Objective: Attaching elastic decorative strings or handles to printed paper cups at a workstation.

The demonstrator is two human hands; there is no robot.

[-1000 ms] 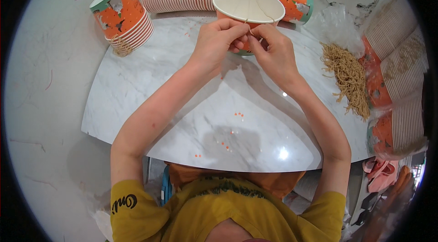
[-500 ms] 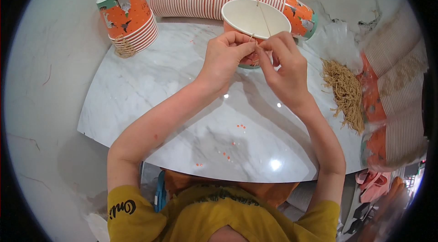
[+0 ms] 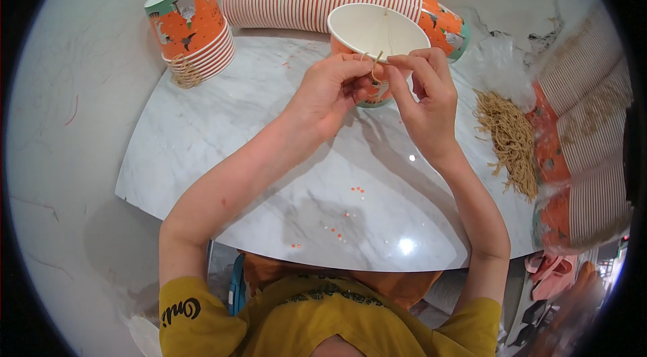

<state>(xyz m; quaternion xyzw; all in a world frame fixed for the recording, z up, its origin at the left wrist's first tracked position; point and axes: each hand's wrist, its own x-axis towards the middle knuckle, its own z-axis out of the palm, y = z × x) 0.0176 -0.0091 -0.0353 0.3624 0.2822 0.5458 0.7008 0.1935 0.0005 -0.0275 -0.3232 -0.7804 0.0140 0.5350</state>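
Observation:
A paper cup (image 3: 371, 23) with a white inside and an orange, patterned outside stands in front of me. A thin tan string (image 3: 389, 37) runs down inside it from the far rim. At the near rim, my left hand (image 3: 330, 87) is closed in a pinch on the string, which forms a small loop (image 3: 375, 75) with a short end sticking up. My right hand (image 3: 428, 91) is beside the loop at the cup's near right side, its thumb and index fingertips slightly apart and the other fingers curled. The hands partly hide the cup's front.
A long row of nested cups (image 3: 323, 0) lies behind the cup. An upside-down stack (image 3: 192, 27) with string hanging at its rims stands at left. At right lie a bundle of cut strings (image 3: 509, 141) and bagged cups (image 3: 586, 135). Orange and white dots (image 3: 337, 232) dot the table (image 3: 202, 135).
My right hand's fingertips have drawn slightly right, away from my left fingers. A string loop and its upright end now show between the hands. The cup has barely moved.

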